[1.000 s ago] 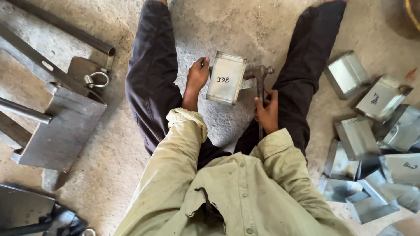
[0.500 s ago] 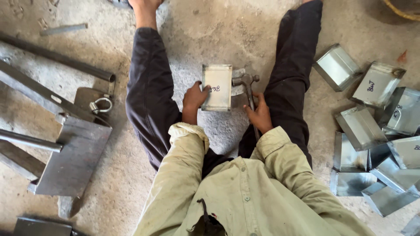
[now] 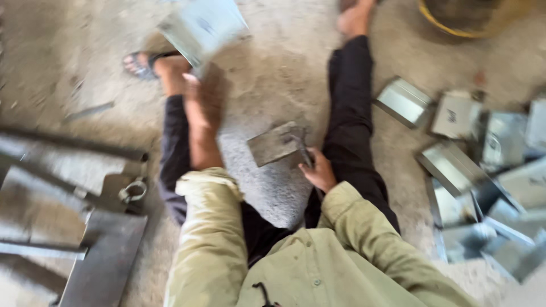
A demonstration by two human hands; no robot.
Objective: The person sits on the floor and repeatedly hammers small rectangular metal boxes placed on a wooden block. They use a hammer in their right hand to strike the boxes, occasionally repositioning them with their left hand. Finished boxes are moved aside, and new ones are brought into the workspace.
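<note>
The left hand [image 3: 203,94] is stretched forward past the left knee, fingers closed on a blurred metal box [image 3: 203,29] held up off the floor. The right hand [image 3: 319,170] stays near the lap — wrapped round a hammer [image 3: 296,145] beside a flat plate [image 3: 273,143].

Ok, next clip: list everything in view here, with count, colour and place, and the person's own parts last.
Folded sheet-metal piece: one, silver-grey, blurred, at the top above the left hand.
Flat metal block: one, dull grey, on the floor between the legs.
Hammer: one, dark; only part shows, at the right hand.
Pile of sheet-metal pieces: count unclear, silver, floor at right.
Steel frame with a ring: one, grey, floor at left.
Yellow-rimmed container: one, top right corner, cut off.
Concrete floor: grey, throughout.
Legs: two, dark trousers, stretched forward.
Left hand: raised, blurred, beneath the folded piece.
Right hand: low, on the hammer handle.
</note>
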